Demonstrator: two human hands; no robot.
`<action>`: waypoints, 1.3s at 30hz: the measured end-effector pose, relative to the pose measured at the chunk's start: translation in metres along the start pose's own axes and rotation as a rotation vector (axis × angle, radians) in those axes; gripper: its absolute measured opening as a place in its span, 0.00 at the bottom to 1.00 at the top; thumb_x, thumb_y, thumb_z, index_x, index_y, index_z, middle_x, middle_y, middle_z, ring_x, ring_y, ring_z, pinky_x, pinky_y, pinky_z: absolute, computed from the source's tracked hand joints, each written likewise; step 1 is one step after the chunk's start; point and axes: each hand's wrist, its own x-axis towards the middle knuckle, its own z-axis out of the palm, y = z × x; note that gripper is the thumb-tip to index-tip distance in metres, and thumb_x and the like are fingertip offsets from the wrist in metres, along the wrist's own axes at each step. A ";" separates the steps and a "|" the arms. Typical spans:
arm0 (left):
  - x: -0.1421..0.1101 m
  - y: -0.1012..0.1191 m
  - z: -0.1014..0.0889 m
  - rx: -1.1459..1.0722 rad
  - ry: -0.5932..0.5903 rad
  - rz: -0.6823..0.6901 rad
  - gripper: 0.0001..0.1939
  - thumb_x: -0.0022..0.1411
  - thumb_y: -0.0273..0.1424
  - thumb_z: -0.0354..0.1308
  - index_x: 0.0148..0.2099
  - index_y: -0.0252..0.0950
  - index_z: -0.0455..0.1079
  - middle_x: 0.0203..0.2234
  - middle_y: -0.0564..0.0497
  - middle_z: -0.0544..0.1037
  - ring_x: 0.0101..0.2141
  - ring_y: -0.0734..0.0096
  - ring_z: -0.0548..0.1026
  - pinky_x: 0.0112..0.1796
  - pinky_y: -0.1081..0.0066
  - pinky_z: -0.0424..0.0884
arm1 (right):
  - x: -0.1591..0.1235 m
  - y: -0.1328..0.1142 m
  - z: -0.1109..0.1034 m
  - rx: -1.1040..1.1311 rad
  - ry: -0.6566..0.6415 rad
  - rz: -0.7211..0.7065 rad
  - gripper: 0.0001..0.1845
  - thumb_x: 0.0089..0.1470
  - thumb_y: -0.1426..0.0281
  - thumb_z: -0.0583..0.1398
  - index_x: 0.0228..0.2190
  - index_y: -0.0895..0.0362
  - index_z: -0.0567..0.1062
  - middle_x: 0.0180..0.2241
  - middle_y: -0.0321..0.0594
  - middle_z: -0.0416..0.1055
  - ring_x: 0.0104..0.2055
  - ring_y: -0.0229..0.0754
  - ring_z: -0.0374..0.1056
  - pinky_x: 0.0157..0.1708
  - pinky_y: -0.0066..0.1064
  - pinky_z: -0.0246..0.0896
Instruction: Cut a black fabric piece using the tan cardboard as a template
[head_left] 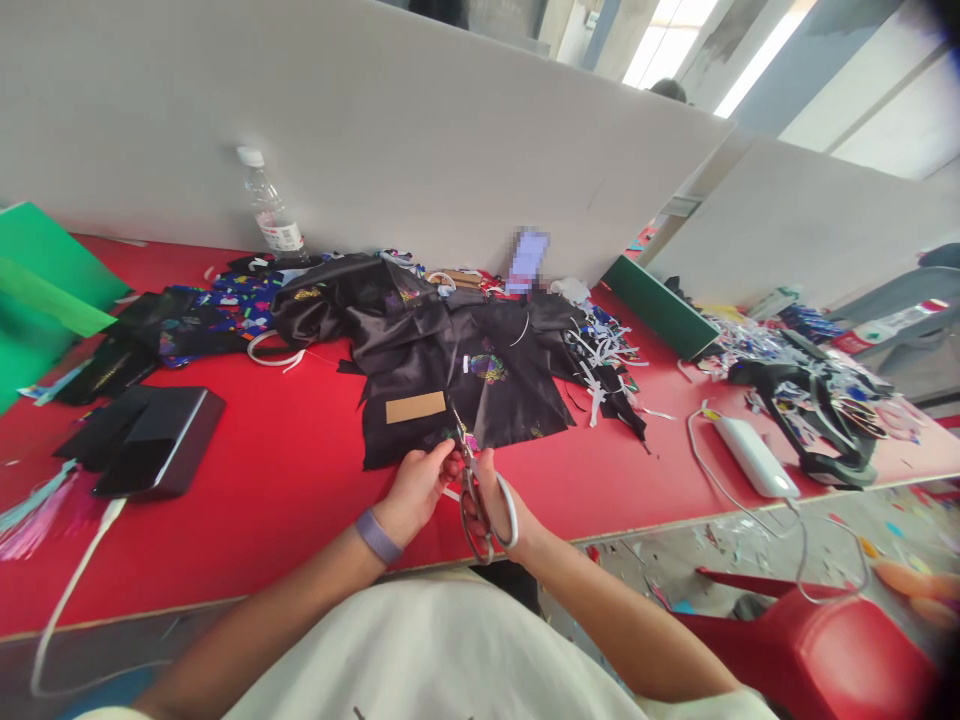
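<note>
My right hand is closed round the handles of a pair of scissors, whose blades point away over the black patterned fabric. Beside the blades, my left hand pinches the near edge of that fabric between thumb and fingers. A tan cardboard strip lies flat on the cloth, left of the scissor tips. The fabric is spread on the red table, with its far part bunched up in folds. How far the blades are apart cannot be made out.
At the back left stands a water bottle against a grey partition. A black device with a white cable sits left. White scraps, a green board, a white power bank and a black headset lie right. A red stool stands below.
</note>
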 end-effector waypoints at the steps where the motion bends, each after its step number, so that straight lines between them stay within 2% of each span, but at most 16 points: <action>1: 0.000 0.000 0.000 0.003 -0.001 0.003 0.13 0.55 0.29 0.62 0.19 0.34 0.70 0.18 0.51 0.73 0.21 0.76 0.69 0.29 0.73 0.67 | 0.000 0.000 0.000 -0.003 0.002 0.001 0.39 0.57 0.38 0.33 0.17 0.54 0.58 0.07 0.30 0.51 0.06 0.34 0.49 0.04 0.26 0.47; 5: 0.000 -0.001 -0.001 -0.009 -0.006 0.015 0.12 0.53 0.30 0.64 0.21 0.34 0.71 0.18 0.51 0.73 0.21 0.76 0.68 0.29 0.73 0.66 | 0.002 0.002 -0.002 -0.007 -0.002 -0.033 0.38 0.55 0.36 0.36 0.17 0.54 0.58 0.08 0.29 0.51 0.07 0.33 0.48 0.05 0.26 0.47; 10: 0.000 -0.002 -0.001 -0.012 -0.006 0.017 0.11 0.52 0.32 0.64 0.21 0.34 0.71 0.19 0.51 0.74 0.21 0.75 0.69 0.29 0.73 0.65 | 0.010 0.006 -0.007 0.038 -0.066 -0.059 0.40 0.53 0.34 0.35 0.22 0.54 0.63 0.12 0.30 0.55 0.10 0.34 0.52 0.07 0.27 0.53; 17: -0.003 0.000 0.001 -0.004 0.000 0.024 0.18 0.49 0.33 0.66 0.15 0.36 0.63 0.13 0.55 0.66 0.18 0.78 0.62 0.24 0.74 0.59 | 0.014 0.001 -0.010 0.028 -0.087 -0.055 0.42 0.52 0.33 0.36 0.25 0.56 0.66 0.14 0.30 0.56 0.11 0.33 0.52 0.07 0.28 0.54; 21: -0.004 0.002 0.001 -0.003 0.002 0.027 0.17 0.49 0.33 0.66 0.16 0.35 0.64 0.13 0.56 0.66 0.18 0.79 0.62 0.24 0.75 0.60 | 0.014 -0.002 -0.010 0.055 -0.095 -0.083 0.41 0.52 0.33 0.37 0.28 0.56 0.67 0.15 0.29 0.56 0.11 0.33 0.52 0.08 0.27 0.54; 30: 0.000 -0.002 -0.002 0.006 0.011 0.021 0.17 0.50 0.34 0.67 0.17 0.35 0.65 0.14 0.55 0.67 0.19 0.78 0.64 0.24 0.75 0.62 | 0.014 0.000 -0.011 0.077 -0.109 -0.046 0.42 0.53 0.34 0.34 0.30 0.56 0.67 0.14 0.29 0.55 0.11 0.33 0.50 0.07 0.27 0.53; 39: -0.001 -0.001 -0.001 -0.002 0.013 0.013 0.14 0.51 0.32 0.65 0.18 0.35 0.68 0.16 0.53 0.70 0.19 0.77 0.65 0.26 0.74 0.63 | 0.013 0.002 -0.009 0.085 -0.060 -0.074 0.40 0.53 0.34 0.36 0.24 0.55 0.63 0.14 0.29 0.53 0.10 0.32 0.48 0.06 0.25 0.47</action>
